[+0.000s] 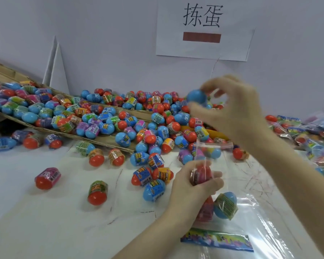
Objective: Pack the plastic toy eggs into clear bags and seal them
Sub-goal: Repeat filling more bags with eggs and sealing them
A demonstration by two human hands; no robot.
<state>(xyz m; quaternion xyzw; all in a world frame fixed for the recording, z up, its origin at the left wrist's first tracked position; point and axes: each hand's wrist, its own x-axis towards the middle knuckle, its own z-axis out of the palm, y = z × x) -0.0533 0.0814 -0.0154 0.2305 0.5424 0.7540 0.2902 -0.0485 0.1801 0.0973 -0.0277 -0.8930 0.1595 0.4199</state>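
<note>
Closest to you, your left hand (pixel 193 181) has its grip wrapped round a red egg (pixel 201 172) through the clear bag (pixel 251 212) on the worktop (pixel 45 221). Further back, your right hand (pixel 232 109) pinches a blue egg (pixel 196 97) above the egg pile (pixel 120 116), which reaches the wall.

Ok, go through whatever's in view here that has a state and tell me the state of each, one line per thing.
Left hand: grip closed round an egg through the clear bag.
Right hand: raised, pinching a blue egg.
Clear bag: mouth open, unsealed, eggs inside.
Egg pile: loose, spilling from the cardboard tray.
Packed bags: filled, stacked at right.
</note>
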